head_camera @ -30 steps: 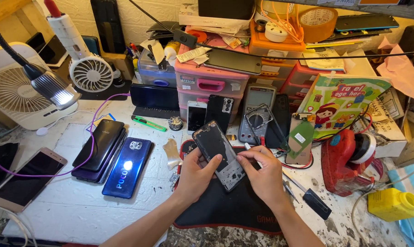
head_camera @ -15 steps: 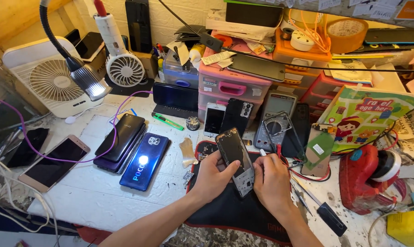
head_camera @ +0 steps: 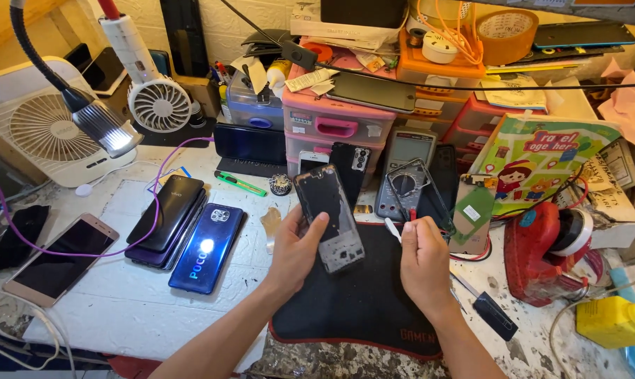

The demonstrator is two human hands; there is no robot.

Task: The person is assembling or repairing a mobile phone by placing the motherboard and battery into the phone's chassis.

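My left hand [head_camera: 298, 249] grips an opened phone body [head_camera: 329, 216], dark and tilted upright, thumb across its inner frame. It hangs over a black work mat [head_camera: 363, 309] at the table's front. My right hand [head_camera: 424, 261] is apart from the phone, just to its right, fingers closed around a thin white tool [head_camera: 393, 229] whose tip points toward the phone.
Left of the mat lie a blue phone [head_camera: 206, 247], a stack of dark phones [head_camera: 167, 219] and a pale phone [head_camera: 59, 258]. A lit gooseneck lamp [head_camera: 107, 130] and two fans [head_camera: 160, 105] stand at the left. Pink drawers [head_camera: 335, 126], a multimeter [head_camera: 405, 175], a red device [head_camera: 542, 253] and a yellow bottle [head_camera: 612, 321] crowd the back and right.
My left hand has lifted the phone body up and tilted it more upright. My right hand has let go of it and drawn away to the right with the tool.
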